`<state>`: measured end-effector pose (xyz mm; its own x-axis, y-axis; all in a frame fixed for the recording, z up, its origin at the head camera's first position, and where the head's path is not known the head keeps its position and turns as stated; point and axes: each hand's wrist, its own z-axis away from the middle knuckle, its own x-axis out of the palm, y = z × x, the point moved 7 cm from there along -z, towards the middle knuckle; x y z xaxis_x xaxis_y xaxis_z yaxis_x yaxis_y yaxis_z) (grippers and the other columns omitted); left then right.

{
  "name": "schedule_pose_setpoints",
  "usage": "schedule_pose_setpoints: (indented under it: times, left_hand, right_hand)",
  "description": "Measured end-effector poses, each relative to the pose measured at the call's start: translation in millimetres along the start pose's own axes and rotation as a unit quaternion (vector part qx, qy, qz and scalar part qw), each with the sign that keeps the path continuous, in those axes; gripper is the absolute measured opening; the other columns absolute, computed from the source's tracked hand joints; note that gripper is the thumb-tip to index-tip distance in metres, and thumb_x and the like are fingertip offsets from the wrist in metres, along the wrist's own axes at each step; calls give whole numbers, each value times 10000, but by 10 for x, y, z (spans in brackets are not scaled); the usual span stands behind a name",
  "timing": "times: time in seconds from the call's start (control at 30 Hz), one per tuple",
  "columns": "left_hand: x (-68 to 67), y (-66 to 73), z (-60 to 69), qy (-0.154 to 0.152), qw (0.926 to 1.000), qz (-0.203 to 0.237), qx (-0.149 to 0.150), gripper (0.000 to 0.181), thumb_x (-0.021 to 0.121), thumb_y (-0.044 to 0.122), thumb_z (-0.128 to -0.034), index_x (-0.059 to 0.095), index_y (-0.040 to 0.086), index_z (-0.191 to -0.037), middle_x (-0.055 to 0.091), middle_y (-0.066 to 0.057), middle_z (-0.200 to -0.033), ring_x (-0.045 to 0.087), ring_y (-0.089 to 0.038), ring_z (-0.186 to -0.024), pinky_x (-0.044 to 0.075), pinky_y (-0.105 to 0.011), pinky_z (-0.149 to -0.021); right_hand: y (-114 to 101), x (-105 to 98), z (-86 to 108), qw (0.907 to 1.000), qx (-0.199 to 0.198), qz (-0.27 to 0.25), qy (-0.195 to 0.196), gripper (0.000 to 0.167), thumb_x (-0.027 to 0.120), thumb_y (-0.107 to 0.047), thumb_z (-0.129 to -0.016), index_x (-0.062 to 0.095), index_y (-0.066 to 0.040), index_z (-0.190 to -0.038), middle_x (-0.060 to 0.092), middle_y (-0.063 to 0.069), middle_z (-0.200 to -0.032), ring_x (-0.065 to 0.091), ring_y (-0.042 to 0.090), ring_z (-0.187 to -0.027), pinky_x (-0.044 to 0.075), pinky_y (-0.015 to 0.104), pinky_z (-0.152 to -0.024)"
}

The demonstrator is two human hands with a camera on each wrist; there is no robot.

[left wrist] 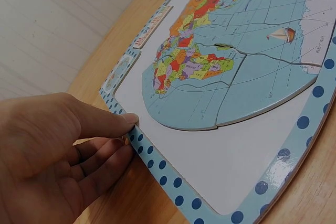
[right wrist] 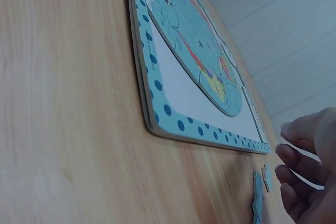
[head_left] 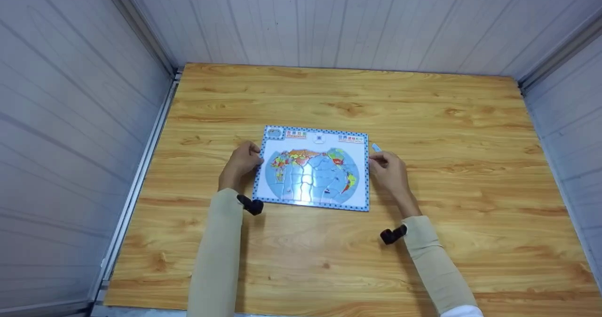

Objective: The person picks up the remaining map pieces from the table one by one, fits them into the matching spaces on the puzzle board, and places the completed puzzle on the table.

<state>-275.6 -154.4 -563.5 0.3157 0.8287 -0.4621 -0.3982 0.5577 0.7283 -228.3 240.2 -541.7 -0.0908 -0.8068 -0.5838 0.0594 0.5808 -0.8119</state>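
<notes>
A world map puzzle board (head_left: 312, 204) with a blue dotted border lies flat on the wooden table, its map pieces fitted into an oval. My left hand (head_left: 242, 164) pinches the board's left edge, thumb on top of the border and fingers at the side, as the left wrist view shows. Beside the right edge is my right hand (head_left: 391, 173), its fingers loosely bent and holding nothing; in the right wrist view a small gap parts them from the board. Close under those fingers lie two loose blue puzzle pieces, a longer piece (right wrist: 257, 198) and a smaller piece (right wrist: 266, 178).
The wooden table (head_left: 470, 166) stretches around the board on every side. Pale panels, a back wall (head_left: 320, 23) and a left wall (head_left: 75, 133), enclose it. Each wrist carries a black camera, the left camera (head_left: 251, 205) hanging near the board's lower left corner.
</notes>
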Motion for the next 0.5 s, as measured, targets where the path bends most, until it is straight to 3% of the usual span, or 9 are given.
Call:
schedule_pose_setpoints:
  times: [0.5]
  left_hand:
    - [0, -7, 3, -22, 9999, 33, -168, 255, 538, 98, -937, 466, 90, -1182, 507, -85, -1096, 487, -224, -987, 408, -328, -827]
  right_hand:
    - [106, -162, 79, 9998, 105, -155, 39, 190, 627, -159, -920, 674, -36, -1058, 651, 131, -1072, 598, 221, -961, 478, 318, -837]
